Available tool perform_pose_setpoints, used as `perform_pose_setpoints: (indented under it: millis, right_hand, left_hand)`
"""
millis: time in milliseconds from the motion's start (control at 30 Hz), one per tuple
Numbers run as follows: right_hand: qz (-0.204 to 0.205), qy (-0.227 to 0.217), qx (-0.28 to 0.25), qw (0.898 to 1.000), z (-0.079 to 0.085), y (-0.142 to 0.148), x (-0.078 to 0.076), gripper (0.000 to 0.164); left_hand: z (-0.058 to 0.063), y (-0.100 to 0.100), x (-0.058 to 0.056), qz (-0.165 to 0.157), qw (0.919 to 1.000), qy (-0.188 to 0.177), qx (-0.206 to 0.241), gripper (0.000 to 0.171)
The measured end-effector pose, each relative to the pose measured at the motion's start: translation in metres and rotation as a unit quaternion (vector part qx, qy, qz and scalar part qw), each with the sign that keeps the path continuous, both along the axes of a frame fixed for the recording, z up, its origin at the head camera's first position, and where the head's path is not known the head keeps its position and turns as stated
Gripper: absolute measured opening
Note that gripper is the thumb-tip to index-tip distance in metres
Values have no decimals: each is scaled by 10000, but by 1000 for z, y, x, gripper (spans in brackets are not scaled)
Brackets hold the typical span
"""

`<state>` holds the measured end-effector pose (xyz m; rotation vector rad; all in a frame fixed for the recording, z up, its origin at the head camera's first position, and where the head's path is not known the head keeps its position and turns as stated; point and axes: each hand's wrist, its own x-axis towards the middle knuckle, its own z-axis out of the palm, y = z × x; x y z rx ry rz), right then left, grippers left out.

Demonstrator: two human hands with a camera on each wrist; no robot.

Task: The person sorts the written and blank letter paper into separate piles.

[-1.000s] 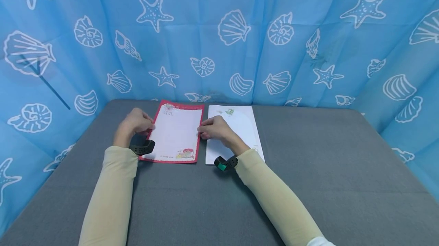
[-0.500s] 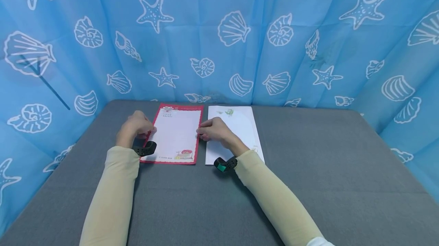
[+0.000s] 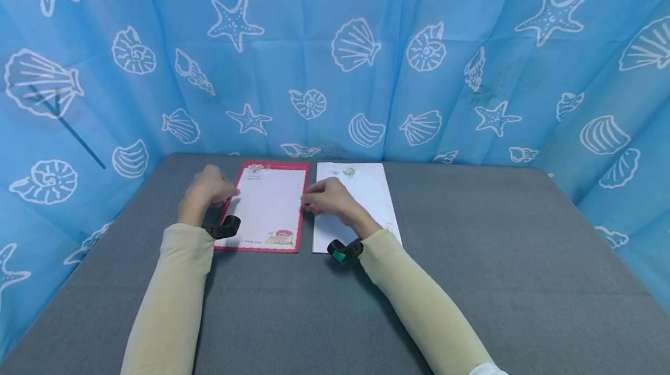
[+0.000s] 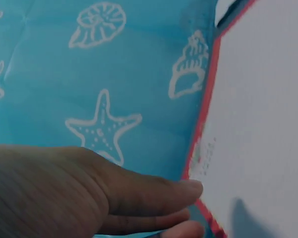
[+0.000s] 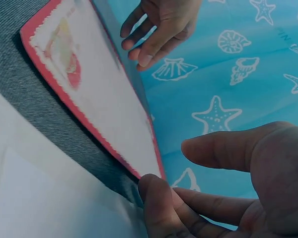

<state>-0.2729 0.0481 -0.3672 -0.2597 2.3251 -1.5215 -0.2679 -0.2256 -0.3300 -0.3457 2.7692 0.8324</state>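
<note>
A red-bordered sheet of paper, with a flower at its top corner and a small drawing near its bottom, lies on the grey table. My left hand is at its left edge; in the left wrist view the thumb overlaps the red border, and nothing is pinched. At the right edge is my right hand. Its thumb stands apart from the bent fingers, whose tips are by the paper's edge. Under the right hand and wrist lies a white sheet or pad with a green drawing, partly covered.
Grey cloth covers the table on both sides and in front of the papers. Behind it hangs a blue curtain with white shells and starfish. Each wrist wears a black band, the right one with a green patch.
The red-bordered sheet has come down slightly toward me and lies flatter. My left hand has shifted a little to the right with it; the right hand has hardly moved.
</note>
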Motion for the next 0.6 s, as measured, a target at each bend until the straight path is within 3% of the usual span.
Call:
perform_pose_setpoints:
  millis: [167,267,600]
  right_hand:
    - [-45,148,-29,9999,7,6,2,36]
    - [-49,241,-42,9997,12,12,4,39]
    - [-214,545,204,9981,24,52,5,45]
  left_hand:
    - [5,16,3,-271,9989,329,172,36]
    - [7,29,5,-420,9982,345,257,43]
    - [2,67,3,-1198,9871,655,838,38]
